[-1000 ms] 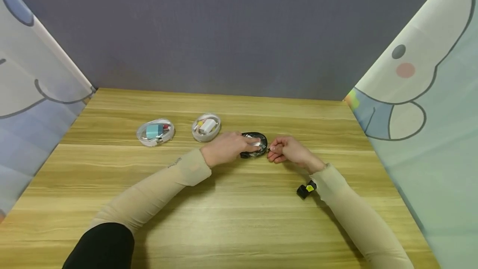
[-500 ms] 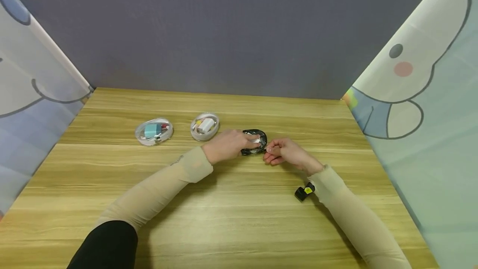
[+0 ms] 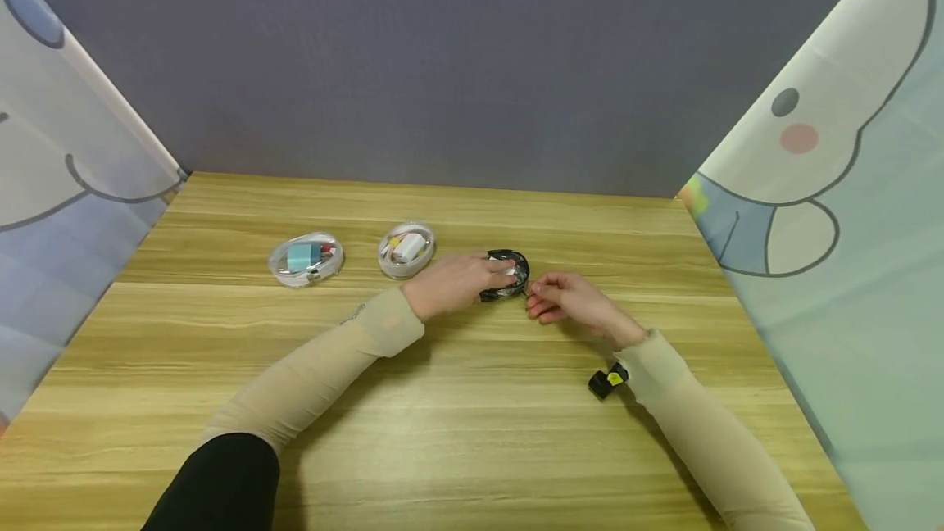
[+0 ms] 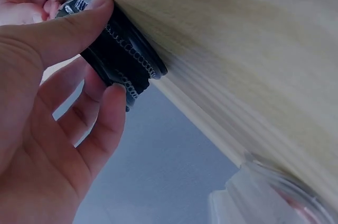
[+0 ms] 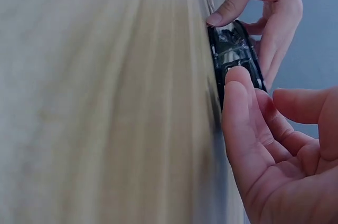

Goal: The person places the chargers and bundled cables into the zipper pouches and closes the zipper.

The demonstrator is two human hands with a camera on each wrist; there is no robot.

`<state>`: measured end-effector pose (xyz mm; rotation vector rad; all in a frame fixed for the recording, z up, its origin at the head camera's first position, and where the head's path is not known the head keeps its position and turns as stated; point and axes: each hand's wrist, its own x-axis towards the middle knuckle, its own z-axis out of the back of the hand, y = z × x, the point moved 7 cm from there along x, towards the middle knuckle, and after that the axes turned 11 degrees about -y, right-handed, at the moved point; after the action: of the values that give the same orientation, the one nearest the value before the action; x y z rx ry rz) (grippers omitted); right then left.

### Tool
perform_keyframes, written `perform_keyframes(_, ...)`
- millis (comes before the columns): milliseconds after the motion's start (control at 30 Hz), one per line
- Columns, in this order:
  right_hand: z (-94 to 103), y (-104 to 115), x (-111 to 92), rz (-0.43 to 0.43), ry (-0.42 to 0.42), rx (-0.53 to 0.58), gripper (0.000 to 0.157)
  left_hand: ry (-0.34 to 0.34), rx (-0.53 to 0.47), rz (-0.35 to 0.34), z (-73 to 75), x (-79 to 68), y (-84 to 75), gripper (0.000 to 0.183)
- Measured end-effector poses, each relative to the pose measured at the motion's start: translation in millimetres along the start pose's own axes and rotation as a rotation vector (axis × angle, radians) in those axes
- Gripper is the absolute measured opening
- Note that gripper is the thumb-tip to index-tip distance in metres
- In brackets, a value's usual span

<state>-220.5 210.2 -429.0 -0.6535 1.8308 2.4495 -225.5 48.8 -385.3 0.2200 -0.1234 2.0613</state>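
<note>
Wooden table (image 3: 472, 449) — grey wall (image 3: 457, 56)

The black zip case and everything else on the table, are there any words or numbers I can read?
No words or numbers can be read.
Black zip case, held by the left hand: a small label with print near the thumb, too blurred to read.
Sleeve of the left arm: small dark print, too small to read.
Black clip by the right wrist: a yellow mark, no letters legible.
</note>
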Motion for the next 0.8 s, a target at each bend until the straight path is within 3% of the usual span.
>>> perform_keyframes(133, 3.5, 6, -2, 0.027, -0.015, -0.004, 0.03, -0.005, 0.017, 0.006, -0.2, 3.5, 3.3, 0.066)
perform_keyframes(367, 13.4, 12, -3, 0.072, -0.049, -0.008, 0.032, -0.027, 0.008, 0.038, -2.0, 9.1, 7.2, 0.055)
perform_keyframes(633, 25.0, 17, -6, 0.101, -0.075, -0.002, 0.032, 0.131, -0.055, 0.128, -17.8, 21.4, 10.8, 0.073)
perform_keyframes(800, 30.6, 18, -6, 0.11, -0.113, -0.025, 0.031, 0.178, -0.072, 0.163, -22.4, 33.0, 8.1, 0.076)
